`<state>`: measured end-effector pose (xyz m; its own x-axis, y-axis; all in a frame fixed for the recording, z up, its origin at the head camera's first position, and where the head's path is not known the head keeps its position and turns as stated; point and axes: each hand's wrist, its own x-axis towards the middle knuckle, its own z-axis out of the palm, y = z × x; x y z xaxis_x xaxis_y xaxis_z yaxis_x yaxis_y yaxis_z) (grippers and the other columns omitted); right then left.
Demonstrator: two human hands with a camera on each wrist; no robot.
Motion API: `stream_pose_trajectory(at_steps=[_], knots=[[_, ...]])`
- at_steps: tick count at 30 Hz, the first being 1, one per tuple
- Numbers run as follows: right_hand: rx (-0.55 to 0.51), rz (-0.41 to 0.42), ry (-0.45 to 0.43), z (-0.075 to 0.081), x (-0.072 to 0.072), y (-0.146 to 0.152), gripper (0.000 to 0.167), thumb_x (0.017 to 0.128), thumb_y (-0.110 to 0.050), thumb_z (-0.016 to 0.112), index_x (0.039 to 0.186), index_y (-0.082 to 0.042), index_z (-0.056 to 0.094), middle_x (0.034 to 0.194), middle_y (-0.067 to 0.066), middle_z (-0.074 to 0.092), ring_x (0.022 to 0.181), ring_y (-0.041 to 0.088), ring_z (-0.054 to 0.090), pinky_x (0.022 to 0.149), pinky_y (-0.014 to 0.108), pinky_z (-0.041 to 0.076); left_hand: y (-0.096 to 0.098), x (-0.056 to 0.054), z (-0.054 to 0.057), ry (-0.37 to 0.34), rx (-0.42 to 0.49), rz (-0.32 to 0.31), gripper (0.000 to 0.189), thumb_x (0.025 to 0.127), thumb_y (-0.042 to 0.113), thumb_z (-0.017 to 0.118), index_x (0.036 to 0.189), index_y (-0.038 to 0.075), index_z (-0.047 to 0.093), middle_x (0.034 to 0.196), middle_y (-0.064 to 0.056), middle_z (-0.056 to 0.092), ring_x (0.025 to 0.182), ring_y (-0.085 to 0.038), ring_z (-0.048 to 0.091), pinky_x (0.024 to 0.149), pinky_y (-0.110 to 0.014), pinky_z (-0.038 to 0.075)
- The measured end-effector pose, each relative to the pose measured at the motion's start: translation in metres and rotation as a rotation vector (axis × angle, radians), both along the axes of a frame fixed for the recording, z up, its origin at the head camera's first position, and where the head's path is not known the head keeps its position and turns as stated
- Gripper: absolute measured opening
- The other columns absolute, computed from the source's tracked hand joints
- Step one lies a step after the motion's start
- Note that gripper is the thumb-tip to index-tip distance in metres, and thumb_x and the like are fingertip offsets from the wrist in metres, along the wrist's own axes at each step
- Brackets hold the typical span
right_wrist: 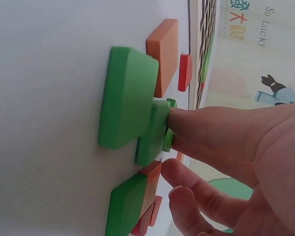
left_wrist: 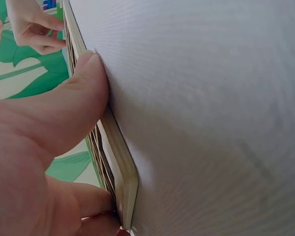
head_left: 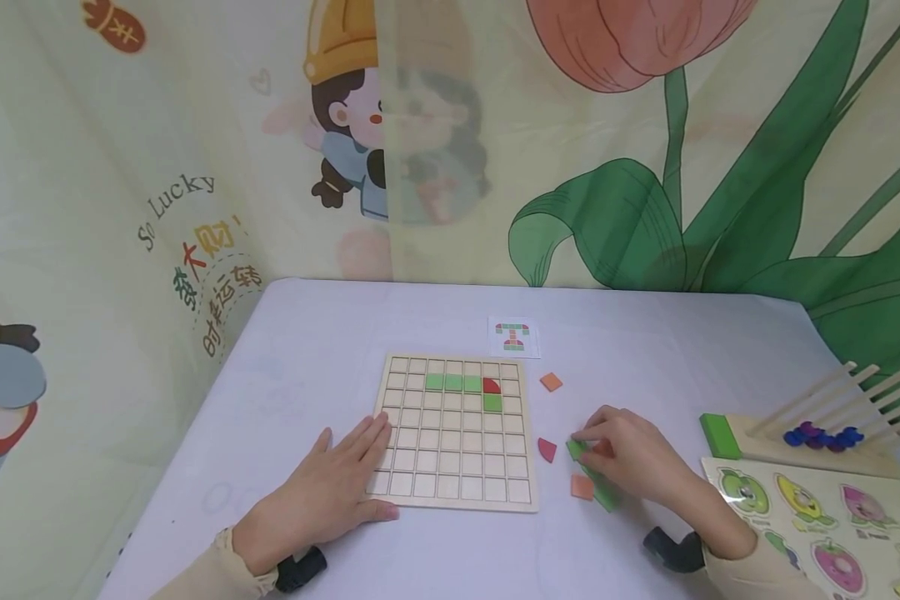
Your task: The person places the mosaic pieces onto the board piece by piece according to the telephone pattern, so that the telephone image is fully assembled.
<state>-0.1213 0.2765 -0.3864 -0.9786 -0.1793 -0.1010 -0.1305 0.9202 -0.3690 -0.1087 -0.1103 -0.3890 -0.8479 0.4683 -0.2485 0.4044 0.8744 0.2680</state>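
Observation:
A square wooden grid board (head_left: pixel 453 505) lies flat, with three green square tiles (head_left: pixel 453 382) in a row, a red quarter-circle tile (head_left: pixel 491 386) right of them and a green tile (head_left: pixel 492 403) below the red one. My left hand (head_left: pixel 335 475) rests at the board's left side, fingers nearly straight; its thumb (left_wrist: pixel 91 73) lies along the near edge. Right of the board, my right hand (head_left: pixel 633 454) pinches a green square tile (head_left: pixel 574 450) between thumb and index finger. More green tiles (right_wrist: pixel 130 98) lie under and beside this hand, partly hidden in the head view.
Orange square tiles (head_left: pixel 582 487) and a red quarter-circle tile (head_left: pixel 546 450) lie right of the board. A small pattern card (head_left: pixel 514 337) is behind it. At the right stand a wooden peg rack (head_left: pixel 750 429) with blue and purple beads and a fruit picture sheet (head_left: pixel 795 508).

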Motion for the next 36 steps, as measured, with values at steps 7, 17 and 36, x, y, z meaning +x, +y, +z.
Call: stream_pose_trajectory(at_steps=[7,17,36], knots=[[0.011,0.011,0.02,-0.001,-0.001,0.0,0.035,0.08,-0.014,0.087,0.114,-0.012,0.08,0.098,-0.001,0.069,0.079,0.011,0.054,0.062,0.019,0.048,-0.001,0.0,0.0,0.003,-0.004,-0.009,0.103,0.089,0.062,0.068,0.161,0.001,0.027,0.171,-0.012,0.023,0.16,-0.03,0.022,0.12,-0.073,0.019],[-0.022,-0.011,0.064,0.002,-0.002,0.002,0.033,0.083,-0.012,0.084,0.116,-0.01,0.079,0.099,0.002,0.071,0.075,0.011,0.053,0.06,0.019,0.047,0.0,-0.001,0.001,0.007,-0.007,-0.019,0.105,0.087,0.063,0.069,0.16,-0.001,0.029,0.17,-0.014,0.026,0.159,-0.033,0.024,0.117,-0.075,0.022],[0.052,0.27,0.178,-0.006,-0.005,-0.027,0.033,0.081,-0.003,0.085,0.109,-0.019,0.083,0.103,-0.005,0.073,0.093,0.012,0.059,0.073,0.023,0.05,0.0,-0.002,0.001,0.0,-0.009,-0.006,0.105,0.087,0.063,0.069,0.16,0.0,0.029,0.171,-0.013,0.025,0.159,-0.031,0.024,0.118,-0.074,0.021]])
